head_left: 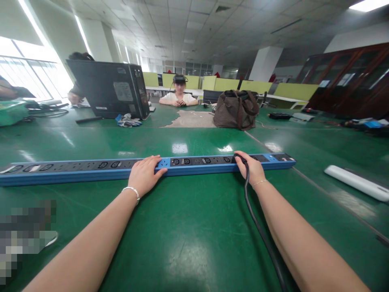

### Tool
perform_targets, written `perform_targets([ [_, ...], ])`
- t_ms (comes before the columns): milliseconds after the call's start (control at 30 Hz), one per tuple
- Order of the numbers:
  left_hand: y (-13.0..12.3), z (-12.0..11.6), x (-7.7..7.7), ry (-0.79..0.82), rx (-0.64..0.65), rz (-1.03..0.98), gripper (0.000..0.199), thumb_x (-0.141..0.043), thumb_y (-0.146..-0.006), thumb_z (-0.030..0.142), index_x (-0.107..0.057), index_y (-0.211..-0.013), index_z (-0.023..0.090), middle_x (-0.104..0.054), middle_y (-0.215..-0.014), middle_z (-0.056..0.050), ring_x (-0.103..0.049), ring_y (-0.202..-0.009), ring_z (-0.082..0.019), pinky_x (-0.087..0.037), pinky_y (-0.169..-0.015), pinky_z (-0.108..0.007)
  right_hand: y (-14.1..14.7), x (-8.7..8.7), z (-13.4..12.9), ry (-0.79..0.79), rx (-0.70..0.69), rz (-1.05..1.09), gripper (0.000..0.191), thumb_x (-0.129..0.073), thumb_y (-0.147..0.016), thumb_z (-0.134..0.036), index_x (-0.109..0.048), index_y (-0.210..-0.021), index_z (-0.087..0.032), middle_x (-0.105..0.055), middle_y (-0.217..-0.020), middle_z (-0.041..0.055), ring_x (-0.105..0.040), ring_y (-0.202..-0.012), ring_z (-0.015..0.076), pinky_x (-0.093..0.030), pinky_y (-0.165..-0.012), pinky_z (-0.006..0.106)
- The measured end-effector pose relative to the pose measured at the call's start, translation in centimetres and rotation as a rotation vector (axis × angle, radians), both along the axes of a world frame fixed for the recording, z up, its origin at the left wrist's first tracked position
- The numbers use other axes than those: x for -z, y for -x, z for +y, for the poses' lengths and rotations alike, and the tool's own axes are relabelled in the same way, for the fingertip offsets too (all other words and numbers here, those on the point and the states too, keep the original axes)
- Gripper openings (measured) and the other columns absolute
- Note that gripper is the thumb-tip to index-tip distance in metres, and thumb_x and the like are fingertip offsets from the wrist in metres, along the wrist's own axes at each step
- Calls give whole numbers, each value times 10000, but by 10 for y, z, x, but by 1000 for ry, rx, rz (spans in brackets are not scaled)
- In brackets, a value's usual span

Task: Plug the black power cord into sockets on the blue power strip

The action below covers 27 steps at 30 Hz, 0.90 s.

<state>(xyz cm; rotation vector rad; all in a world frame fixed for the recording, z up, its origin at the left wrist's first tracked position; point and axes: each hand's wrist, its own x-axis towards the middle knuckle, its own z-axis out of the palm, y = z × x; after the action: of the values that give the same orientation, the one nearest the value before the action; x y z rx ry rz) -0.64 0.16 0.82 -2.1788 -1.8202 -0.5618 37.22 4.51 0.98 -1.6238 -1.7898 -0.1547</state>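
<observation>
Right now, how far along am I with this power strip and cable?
Done: the power strip lies sockets-up on the green table. In hand: your left hand rests on it; your right hand holds the black cable at its sockets. Left: perhaps seating the cable's end, then letting go; your fingers hide whether it is in.

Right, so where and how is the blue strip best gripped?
The strip lies flat and narrow, so probably across its width, from above, with thumb on the near side and fingers over the far edge. It is long, so two hands, spread well apart, should hold it level.
</observation>
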Motion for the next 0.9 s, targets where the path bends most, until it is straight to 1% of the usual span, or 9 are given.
perform_targets([
  [133, 1, 1, 1, -6, -2, 10, 471, -426, -868, 503, -535, -1205, 193, -561, -1306, -64, -501, -1204, -229, -363, -1012, -383, 1, 0, -3, 15, 47, -32, 371, -433, -861, -382, -636, -1145, -257, -706, -986, 52, -654, -872, 241, -503, -791, 359],
  [300, 2, 2, 3, -9, -3, 6, 462, -420, -868, 505, -538, -1201, 207, -566, -1300, -60, -504, -1201, -228, -366, -1004, -381, 3, 1, -4, 43, 103, -91, 369, -434, -867, -400, -627, -1158, -282, -710, -901, 52, -648, -813, 240, -501, -743, 355],
  [400, 1, 1, 2, -8, -5, 3, 468, -407, -872, 506, -535, -1206, 203, -564, -1302, -64, -500, -1206, -232, -369, -998, -390, 6, 4, -4, -4, 119, -63, 368, -433, -865, -387, -633, -1149, -268, -709, -903, 58, -640, -838, 242, -489, -794, 372],
  [567, 1, 1, 1, 0, -10, 1, 467, -414, -869, 498, -533, -1212, 204, -567, -1298, -71, -502, -1202, -238, -377, -989, -402, 10, 13, 0, -115, 103, 50, 417, -428, -859, -364, -598, -1202, -200, -696, -1025, 82, -620, -950, 231, -426, -932, 398],
  [633, 1, 1, 1, 1, -9, -4, 467, -416, -866, 499, -536, -1213, 211, -568, -1296, -73, -503, -1201, -238, -376, -991, -405, 10, 17, 3, -120, 119, 65, 424, -435, -850, -370, -604, -1188, -178, -692, -1044, 95, -609, -991, 237, -398, -965, 413],
  [767, 2, 1, 2, 4, -9, -3, 470, -416, -865, 500, -531, -1218, 211, -563, -1302, -73, -498, -1208, -237, -372, -995, -405, 10, 20, 7, -106, 143, 54, 389, -453, -836, -387, -659, -1078, -164, -672, -1097, 112, -577, -1076, 252, -359, -1001, 427],
  [900, 1, 1, 2, -4, -15, 11, 476, -412, -868, 502, -529, -1215, 199, -565, -1299, -69, -498, -1206, -235, -373, -992, -399, 9, 20, 9, -96, 164, 37, 409, -457, -841, -401, -655, -1112, -166, -665, -1117, 108, -571, -1095, 263, -370, -999, 426],
])
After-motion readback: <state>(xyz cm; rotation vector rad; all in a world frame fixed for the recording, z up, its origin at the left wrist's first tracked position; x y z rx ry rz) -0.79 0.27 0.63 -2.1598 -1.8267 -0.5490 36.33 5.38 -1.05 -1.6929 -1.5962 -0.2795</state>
